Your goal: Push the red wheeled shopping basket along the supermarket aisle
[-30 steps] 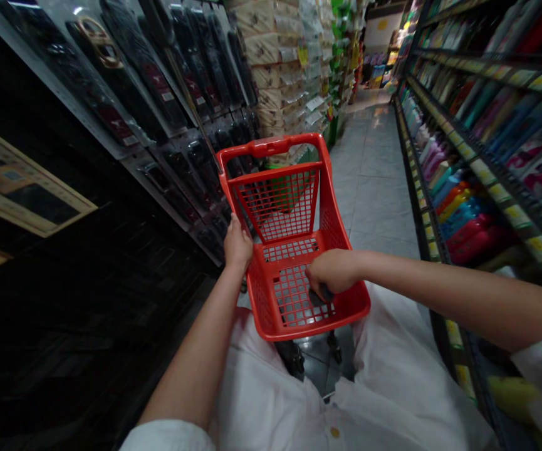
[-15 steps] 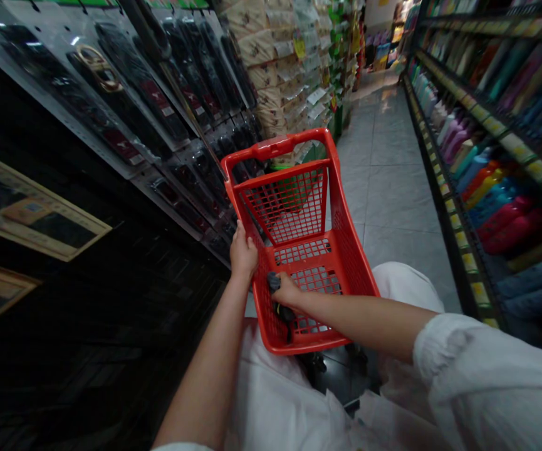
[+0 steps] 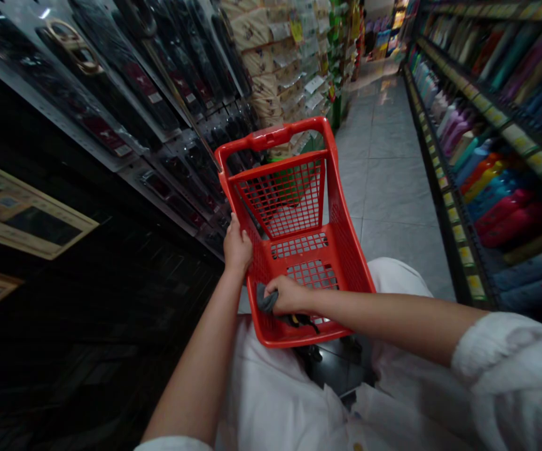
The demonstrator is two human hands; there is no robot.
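Observation:
A red plastic shopping cart [image 3: 308, 339] with mesh walls stands in front of my knees. My left hand [image 3: 237, 249] is wrapped over its left rim. Inside the basket, by the near left wall, my right hand [image 3: 290, 294] is closed on a bunched grey cloth [image 3: 265, 300]. Below that hand lies a dark item with a yellow patch [image 3: 299, 321], partly hidden by the hand; I cannot make out its kind.
Packaged belts [image 3: 146, 75] hang on a rack at the left, above framed boxes [image 3: 40, 219]. Bagged goods [image 3: 271, 69] are stacked ahead. Shelves of bottles and colourful packs [image 3: 500, 194] line the right side of the tiled aisle [image 3: 388, 181].
My right hand has shifted slightly within the basket, and more of the grey cloth shows at its left. The cart appears a little higher and further left in view. My left hand keeps its hold.

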